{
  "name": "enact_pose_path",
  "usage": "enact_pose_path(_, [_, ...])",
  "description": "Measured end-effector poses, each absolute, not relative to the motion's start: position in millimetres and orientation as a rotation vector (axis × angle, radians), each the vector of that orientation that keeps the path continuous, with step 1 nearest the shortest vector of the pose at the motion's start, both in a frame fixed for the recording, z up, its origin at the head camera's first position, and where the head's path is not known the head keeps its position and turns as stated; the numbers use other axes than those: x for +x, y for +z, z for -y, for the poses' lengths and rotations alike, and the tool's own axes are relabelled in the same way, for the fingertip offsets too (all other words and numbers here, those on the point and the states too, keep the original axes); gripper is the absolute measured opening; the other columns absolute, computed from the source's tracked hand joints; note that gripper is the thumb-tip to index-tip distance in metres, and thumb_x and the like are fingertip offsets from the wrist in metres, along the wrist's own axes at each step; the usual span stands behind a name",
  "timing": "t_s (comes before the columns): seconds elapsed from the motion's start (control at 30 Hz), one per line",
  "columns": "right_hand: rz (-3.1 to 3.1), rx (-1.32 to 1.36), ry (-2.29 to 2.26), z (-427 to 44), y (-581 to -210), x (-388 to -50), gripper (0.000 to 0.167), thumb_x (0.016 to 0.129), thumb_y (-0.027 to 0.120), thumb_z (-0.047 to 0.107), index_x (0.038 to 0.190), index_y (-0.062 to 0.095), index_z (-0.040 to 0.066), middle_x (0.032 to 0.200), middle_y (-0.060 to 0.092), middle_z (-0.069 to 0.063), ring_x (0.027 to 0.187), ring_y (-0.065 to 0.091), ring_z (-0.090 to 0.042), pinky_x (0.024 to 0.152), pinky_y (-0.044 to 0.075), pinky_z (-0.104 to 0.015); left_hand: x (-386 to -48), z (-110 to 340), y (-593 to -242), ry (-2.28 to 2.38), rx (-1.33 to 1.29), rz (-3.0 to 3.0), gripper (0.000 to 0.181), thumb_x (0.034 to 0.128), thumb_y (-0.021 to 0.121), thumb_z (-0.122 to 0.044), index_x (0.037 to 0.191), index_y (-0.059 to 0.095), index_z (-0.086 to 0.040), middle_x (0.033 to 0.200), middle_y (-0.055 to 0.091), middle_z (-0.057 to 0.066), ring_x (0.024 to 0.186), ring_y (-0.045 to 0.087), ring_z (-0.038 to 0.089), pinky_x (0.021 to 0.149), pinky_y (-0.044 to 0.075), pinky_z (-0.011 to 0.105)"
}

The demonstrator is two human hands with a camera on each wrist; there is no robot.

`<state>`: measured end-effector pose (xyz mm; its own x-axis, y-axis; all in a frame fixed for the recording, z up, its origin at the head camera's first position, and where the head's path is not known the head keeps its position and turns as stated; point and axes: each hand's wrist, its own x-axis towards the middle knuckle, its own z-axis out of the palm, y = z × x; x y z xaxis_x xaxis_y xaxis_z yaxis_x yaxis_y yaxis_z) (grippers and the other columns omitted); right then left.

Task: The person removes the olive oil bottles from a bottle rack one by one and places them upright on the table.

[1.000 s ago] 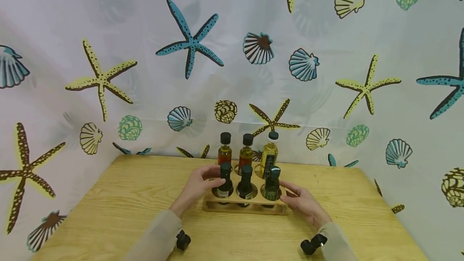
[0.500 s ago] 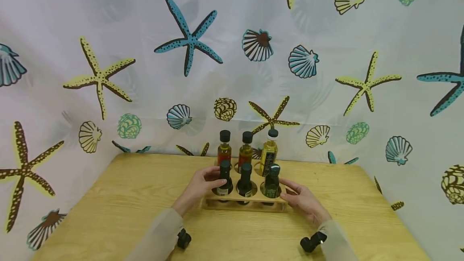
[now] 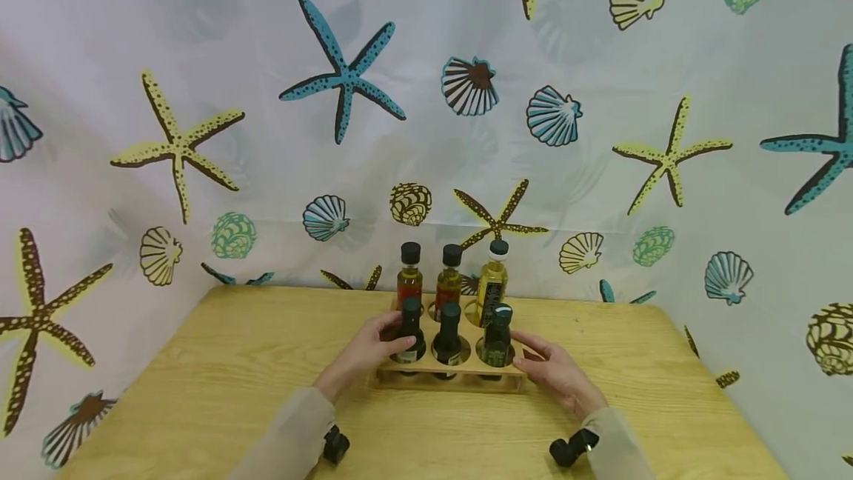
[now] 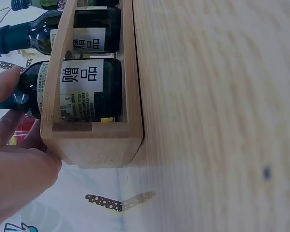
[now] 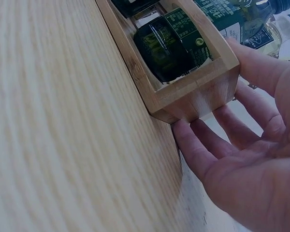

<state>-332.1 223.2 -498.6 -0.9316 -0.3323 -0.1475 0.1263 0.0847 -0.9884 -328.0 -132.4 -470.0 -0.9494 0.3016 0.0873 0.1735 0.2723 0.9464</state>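
Observation:
A two-tier wooden bottle rack (image 3: 446, 384) stands on the table and holds several bottles in two rows. My left hand (image 3: 363, 350) has its thumb and fingers around the neck and shoulder of the front-left dark bottle (image 4: 89, 89), which has a white label and sits upright in its hole. At the rack's right end, my right hand (image 3: 556, 372) touches the end panel with extended fingertips, its thumb near the top board beside a green-labelled bottle (image 5: 176, 43). Another dark bottle (image 3: 449, 332) fills the front middle hole.
Two bottles with red labels, a left one (image 3: 409, 280) and a middle one (image 3: 449, 280), and a tall yellow oil bottle (image 3: 492, 284) fill the back row. A patterned curtain (image 3: 426, 132) hangs behind the wooden table (image 3: 266, 361).
My left thumb and fingers have slid slightly lower on the front-left bottle. The right hand and the rack hold their places, while the head view has shifted a little.

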Motion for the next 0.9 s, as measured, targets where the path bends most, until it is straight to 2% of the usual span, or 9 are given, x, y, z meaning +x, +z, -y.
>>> enact_pose_path(0.23, [-2.010, -0.234, -1.938, -222.3, -496.0, -334.4, 0.063, 0.094, 0.066, 0.015, 0.151, 0.039, 0.012, 0.164, 0.013, -0.016, 0.148, 0.020, -0.040, 0.092, 0.049, -0.026, -327.6, 129.0, -467.7, 1.797, 0.413, -2.429, 0.046, 0.0953, 0.066, -0.026, 0.137, 0.054, -0.010, 0.125, 0.060, 0.011, 0.106, 0.058, 0.022, 0.085, 0.049, 0.035])
enact_pose_path(0.4, [-2.035, -0.230, -1.912, -223.0, -498.1, -333.1, 0.063, 0.094, 0.067, 0.017, 0.151, 0.040, 0.012, 0.164, 0.015, -0.016, 0.148, 0.019, -0.041, 0.109, 0.042, -0.042, -329.6, 126.4, -467.4, 1.827, 0.356, -2.410, 0.045, 0.0937, 0.068, -0.023, 0.135, 0.057, -0.012, 0.124, 0.062, 0.009, 0.107, 0.058, 0.021, 0.089, 0.049, 0.036])
enact_pose_path(0.5, [-2.024, -0.235, -1.907, -222.8, -499.2, -332.3, 0.064, 0.094, 0.067, 0.017, 0.151, 0.040, 0.012, 0.164, 0.013, -0.016, 0.149, 0.015, -0.041, 0.112, 0.037, -0.048, -327.6, 126.5, -467.3, 1.867, 0.302, -2.386, 0.044, 0.0918, 0.070, -0.022, 0.133, 0.059, -0.011, 0.123, 0.063, 0.008, 0.108, 0.058, 0.021, 0.089, 0.050, 0.038])
enact_pose_path(0.73, [-2.014, -0.229, -1.910, -222.8, -497.0, -331.9, 0.064, 0.095, 0.066, 0.017, 0.152, 0.038, 0.011, 0.164, 0.010, -0.017, 0.149, 0.011, -0.042, 0.101, 0.046, -0.033, -327.3, 126.2, -465.4, 1.889, 0.300, -2.373, 0.044, 0.0898, 0.073, -0.023, 0.131, 0.062, -0.012, 0.121, 0.065, 0.008, 0.106, 0.060, 0.021, 0.088, 0.051, 0.039])
enact_pose_path(0.9, [-2.013, -0.215, -1.916, -222.8, -497.2, -332.9, 0.064, 0.095, 0.066, 0.017, 0.152, 0.037, 0.012, 0.164, 0.011, -0.017, 0.148, 0.019, -0.040, 0.088, 0.047, -0.027, -329.1, 124.6, -464.8, 1.892, 0.272, -2.381, 0.046, 0.0891, 0.074, -0.022, 0.132, 0.062, -0.014, 0.123, 0.066, 0.006, 0.109, 0.061, 0.021, 0.091, 0.050, 0.041])
